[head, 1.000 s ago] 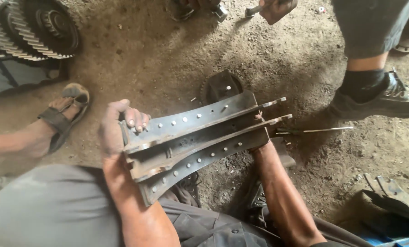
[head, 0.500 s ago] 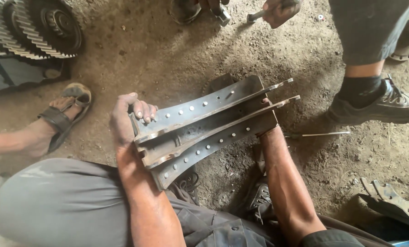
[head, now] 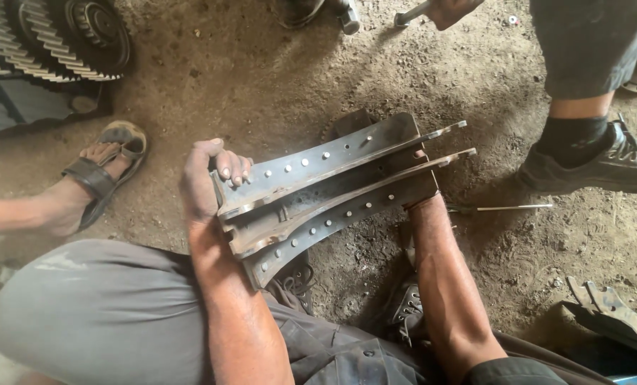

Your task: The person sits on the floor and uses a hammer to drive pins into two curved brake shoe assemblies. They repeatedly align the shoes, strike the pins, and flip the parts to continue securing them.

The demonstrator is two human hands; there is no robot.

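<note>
- Knees and grey trousers [head: 104, 314] of the person wearing the camera are filling the near edge, with a dark laced shoe [head: 407, 306] showing between the forearms.
- Left hand [head: 204, 178] is gripping the near-left end of the curved grey steel brake shoe with riveted holes and two raised ribs [head: 325, 189], fingers curling over its upper rim.
- Right hand is reaching under the far end of the brake shoe and is hidden by it; whether it is clasping or only propping cannot be told.
- Compared with a second ago, the brake shoe is sitting higher and further right in view and looks more steeply tilted, so the person appears to be lifting and turning it off the dirt floor [head: 261, 78].
- Thin metal rod [head: 511, 208] is lying on the ground just right of the shoe's far end.
- Sandalled foot [head: 97, 178] of another person is resting at the left; a black sneaker [head: 596, 160] is standing at the right.
- Toothed gear wheels [head: 54, 39] are cut off at the top-left corner; a hand with a tool at the top edge is too cropped to identify.
</note>
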